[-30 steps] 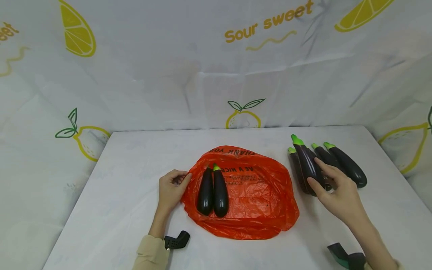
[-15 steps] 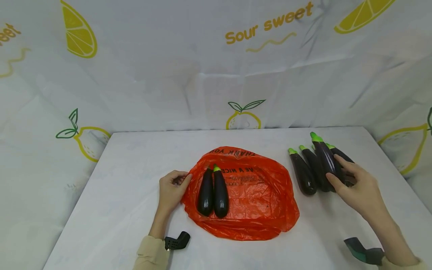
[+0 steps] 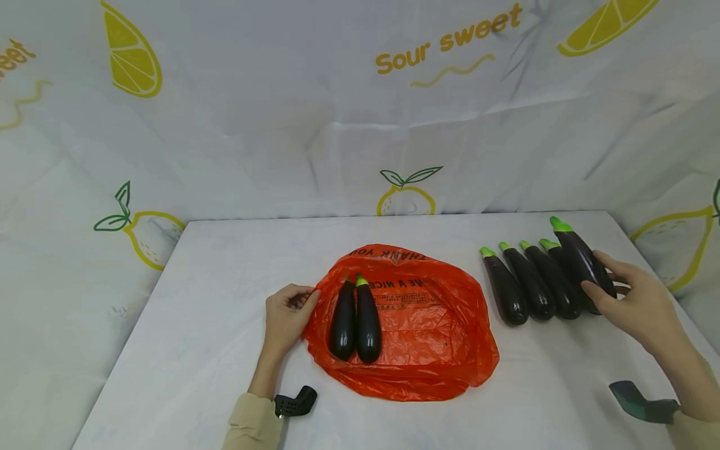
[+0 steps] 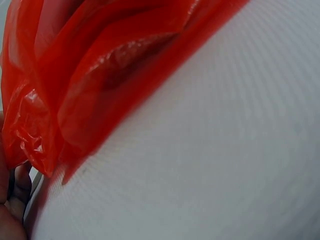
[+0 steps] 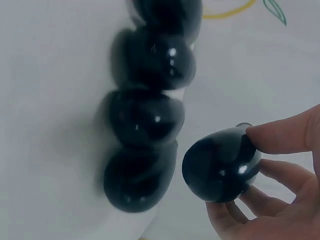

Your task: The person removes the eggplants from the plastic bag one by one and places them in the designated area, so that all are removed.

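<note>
Counter [image 3: 197, 350]: is carrying a row of four eggplants [image 3: 527, 284]
Left fingers [image 3: 299, 289]: are pinching a red bag [image 3: 422, 331]
Right fingers [image 5: 287, 175]: are holding another eggplant [image 5: 220, 162], spread round it

Head view high, angled forward-down, wrist views close, red bag [image 3: 410, 328] in head and left

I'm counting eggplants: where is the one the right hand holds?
In the head view, the held eggplant is at the right, in the right hand, raised at the right end of the row of four eggplants.
</note>
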Motion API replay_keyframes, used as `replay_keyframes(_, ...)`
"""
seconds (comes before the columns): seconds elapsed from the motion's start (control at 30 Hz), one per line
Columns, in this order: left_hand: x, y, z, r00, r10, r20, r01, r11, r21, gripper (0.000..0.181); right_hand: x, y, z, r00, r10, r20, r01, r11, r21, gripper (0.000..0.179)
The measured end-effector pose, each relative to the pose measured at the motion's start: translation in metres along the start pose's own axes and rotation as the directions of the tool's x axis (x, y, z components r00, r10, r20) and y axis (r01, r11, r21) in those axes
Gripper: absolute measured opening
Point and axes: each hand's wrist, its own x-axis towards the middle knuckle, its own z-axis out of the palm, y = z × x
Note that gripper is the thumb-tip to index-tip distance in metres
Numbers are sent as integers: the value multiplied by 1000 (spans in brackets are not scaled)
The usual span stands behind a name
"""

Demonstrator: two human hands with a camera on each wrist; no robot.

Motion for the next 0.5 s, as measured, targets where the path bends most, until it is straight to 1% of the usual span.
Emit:
replay_keyframes(0.13, 0, 2, 2, 1000, -24, -12, 25, 999, 29, 5, 7, 16, -5, 997, 80, 22, -80, 997, -7, 65)
replay_keyframes(0.23, -1, 9, 2, 1000, -27, -15, 27, 999, 34, 5, 12, 27, -7, 990, 138, 19, -138, 990, 4, 65)
replay_keyframes(0.4, -1, 30, -1, 1000, -11, -1, 11, 1000, 13, 5, 20, 41, -11, 987, 159, 28, -159, 987, 3, 65)
replay_keyframes(0.5, -1, 35, -2, 1000, -5, -1, 5, 1000, 9, 4, 26, 51, -12, 985, 165, 46, -165, 986, -6, 66)
